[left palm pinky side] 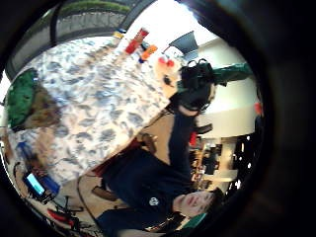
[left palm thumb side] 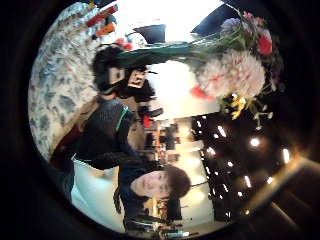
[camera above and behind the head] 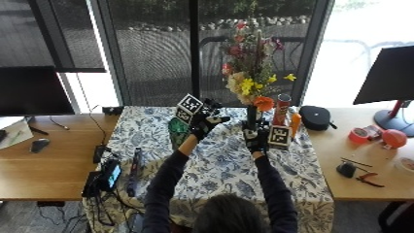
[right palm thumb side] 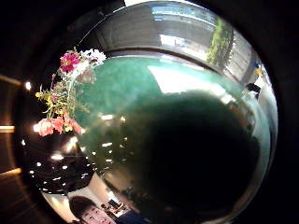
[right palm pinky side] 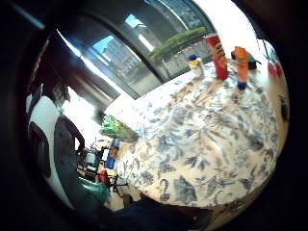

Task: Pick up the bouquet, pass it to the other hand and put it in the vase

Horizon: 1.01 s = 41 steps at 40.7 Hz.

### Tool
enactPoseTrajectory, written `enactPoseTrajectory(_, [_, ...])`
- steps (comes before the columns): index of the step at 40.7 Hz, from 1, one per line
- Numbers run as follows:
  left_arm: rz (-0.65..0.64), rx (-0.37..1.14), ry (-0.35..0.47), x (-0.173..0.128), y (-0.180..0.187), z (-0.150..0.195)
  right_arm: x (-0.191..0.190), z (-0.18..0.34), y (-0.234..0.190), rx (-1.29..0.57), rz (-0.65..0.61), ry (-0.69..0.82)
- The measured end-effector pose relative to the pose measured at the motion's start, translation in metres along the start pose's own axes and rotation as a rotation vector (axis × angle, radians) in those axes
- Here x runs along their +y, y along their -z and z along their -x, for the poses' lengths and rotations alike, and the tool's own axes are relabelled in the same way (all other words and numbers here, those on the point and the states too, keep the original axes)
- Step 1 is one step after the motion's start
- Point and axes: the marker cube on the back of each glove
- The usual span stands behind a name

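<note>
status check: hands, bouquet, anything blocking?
Right hand grips bouquet upright by its stems. Left hand open, empty, alongside. Green vase sits below the left hand; path unobstructed.

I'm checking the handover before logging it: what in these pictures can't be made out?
- Vase: outside view, mostly hidden behind the left hand; its opening can't be seen.
- Bouquet stems: right thumb side palm view, shadowed green fills the view, hiding the right hand's fingers.
- Small items on the desk: outside view, too small to name.

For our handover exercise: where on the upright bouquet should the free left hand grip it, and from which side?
Grip the dark green stem bundle of the bouquet just above the right hand, coming in from the left hand's side; the flower heads spread wide above.
</note>
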Motion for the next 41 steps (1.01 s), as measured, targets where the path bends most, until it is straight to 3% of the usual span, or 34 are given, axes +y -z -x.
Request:
enactPoseTrajectory(6, [0.029,0.15,0.01,-0.012,-0.015,0.0,0.031,-0.001,-0.029,0.019,0.067,-0.229])
enactPoseTrajectory(18, [0.021,0.268,0.035,-0.024,-0.035,0.015,0.072,-0.001,-0.092,-0.054,0.166,-0.239])
enactPoseTrajectory(26, [-0.116,0.287,0.026,-0.057,-0.023,0.078,0.085,-0.01,-0.117,-0.034,0.272,-0.202])
enactPoseTrajectory(35, [-0.275,0.282,-0.075,-0.014,-0.015,0.01,0.089,-0.002,-0.124,-0.069,0.457,-0.173])
enactPoseTrajectory(38, [-0.352,0.251,-0.113,-0.015,0.001,-0.001,0.083,0.002,-0.118,-0.08,0.476,-0.091])
enactPoseTrajectory(41, [-0.403,0.222,-0.161,-0.012,0.016,-0.021,0.08,-0.002,-0.109,-0.047,0.479,-0.131])
